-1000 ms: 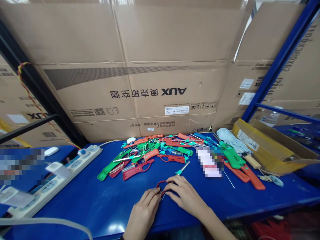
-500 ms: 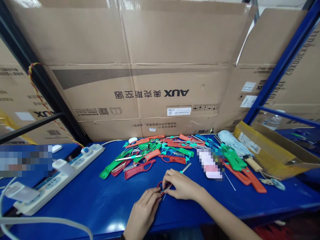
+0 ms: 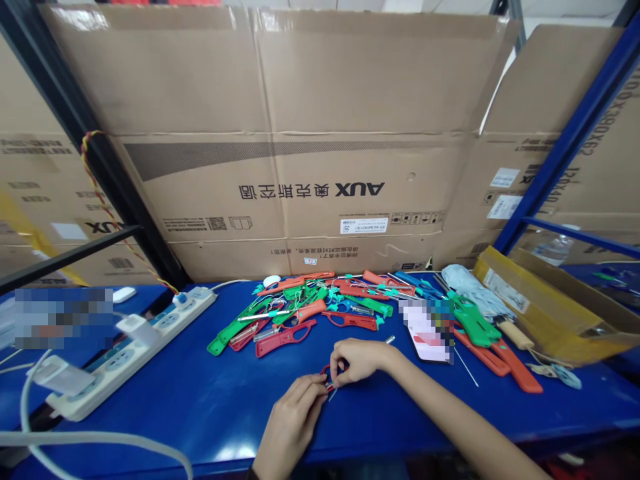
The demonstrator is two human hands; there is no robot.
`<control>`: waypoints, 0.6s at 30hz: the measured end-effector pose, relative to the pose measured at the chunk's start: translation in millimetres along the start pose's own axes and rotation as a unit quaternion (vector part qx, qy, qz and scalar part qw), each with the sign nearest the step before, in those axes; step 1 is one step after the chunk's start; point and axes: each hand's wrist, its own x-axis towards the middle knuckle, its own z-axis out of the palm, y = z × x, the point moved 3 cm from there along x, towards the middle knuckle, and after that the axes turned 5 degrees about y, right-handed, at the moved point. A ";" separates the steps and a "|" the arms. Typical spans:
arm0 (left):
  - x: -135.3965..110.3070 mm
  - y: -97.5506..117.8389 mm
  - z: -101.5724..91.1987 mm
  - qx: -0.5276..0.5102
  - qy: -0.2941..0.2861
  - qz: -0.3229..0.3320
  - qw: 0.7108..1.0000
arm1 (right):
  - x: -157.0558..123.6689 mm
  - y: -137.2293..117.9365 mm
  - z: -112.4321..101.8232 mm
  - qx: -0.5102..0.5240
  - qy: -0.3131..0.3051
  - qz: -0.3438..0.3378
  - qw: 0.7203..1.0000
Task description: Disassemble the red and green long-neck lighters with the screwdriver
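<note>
My left hand (image 3: 295, 413) has its fingers closed around the near end of a red long-nosed lighter (image 3: 325, 368), low over the blue table. My right hand (image 3: 357, 360) pinches at the same lighter, thumb and forefinger curled against small parts too hidden to name. A silvery metal tube (image 3: 390, 340) sticks out beyond the right hand, and a thin pale piece (image 3: 333, 394) points down below the fingers. Beyond the hands lies a heap of lighter parts, among them a red half-shell (image 3: 283, 338), a green shell (image 3: 226, 339) and an orange shell (image 3: 311, 311).
A phone (image 3: 425, 337) lies to the right, beside a thin metal rod (image 3: 467, 367) and green and orange lighters. A folded umbrella (image 3: 477, 293) rests against an open yellow-taped carton (image 3: 515, 287). A power strip (image 3: 133, 363) with chargers runs along the left; cardboard (image 3: 320, 87) stands behind.
My right hand has rotated, with its wrist higher and its fingers curled more tightly over the lighter. My left hand keeps its hold. The whole view has shifted slightly.
</note>
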 end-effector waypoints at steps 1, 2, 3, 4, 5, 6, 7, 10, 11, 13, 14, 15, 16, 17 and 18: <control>-0.2 -0.3 -0.1 -0.001 0.001 -0.004 1.000 | 1.5 0.3 -0.4 0.000 -0.004 -0.002 1.000; -0.3 -0.6 -0.2 -0.003 0.002 -0.008 1.000 | 2.3 0.2 -0.7 0.000 -0.004 -0.003 1.000; -0.3 -0.8 -0.4 -0.004 0.004 -0.012 1.000 | 2.4 -0.2 -0.9 0.000 -0.001 -0.005 1.000; -0.2 -1.1 -0.6 -0.005 0.006 -0.015 1.000 | 1.9 -0.9 -1.0 0.000 0.004 -0.006 1.000; -0.1 -1.4 -0.7 -0.007 0.007 -0.018 1.000 | 0.8 -1.6 -0.9 0.000 0.011 -0.006 1.000; 0.0 -1.5 -0.8 -0.009 0.007 -0.020 1.000 | -0.6 -2.4 -0.6 -0.001 0.018 -0.007 1.000; 0.1 -1.7 -0.7 -0.012 0.007 -0.022 1.000 | -2.4 -3.3 -0.1 -0.002 0.026 -0.007 1.000; -0.1 -2.1 -0.5 -0.018 0.003 -0.028 0.999 | -8.2 -6.6 1.4 -0.008 0.049 -0.011 0.999; -0.3 -2.4 -0.3 -0.019 0.001 -0.030 0.999 | -10.1 -7.9 1.7 -0.010 0.055 -0.012 0.998; -0.4 -3.0 0.1 -0.020 -0.002 -0.034 0.999 | -13.5 -10.4 1.9 -0.014 0.066 -0.015 0.998; -0.4 -3.3 0.4 -0.019 -0.003 -0.035 0.999 | -15.0 -11.5 1.8 -0.016 0.070 -0.017 0.997; -0.4 -3.6 0.7 -0.018 -0.003 -0.036 0.999 | -16.3 -12.6 1.6 -0.017 0.073 -0.018 0.997; -0.3 -3.9 1.0 -0.017 -0.003 -0.036 0.999 | -17.5 -13.5 1.4 -0.017 0.076 -0.019 0.997; -0.3 -4.2 1.3 -0.014 -0.002 -0.036 0.999 | -18.6 -14.5 1.4 -0.020 0.078 -0.020 0.997; -0.3 -4.3 1.6 -0.012 -0.001 -0.034 0.999 | -19.6 -15.5 1.5 -0.027 0.081 -0.024 0.996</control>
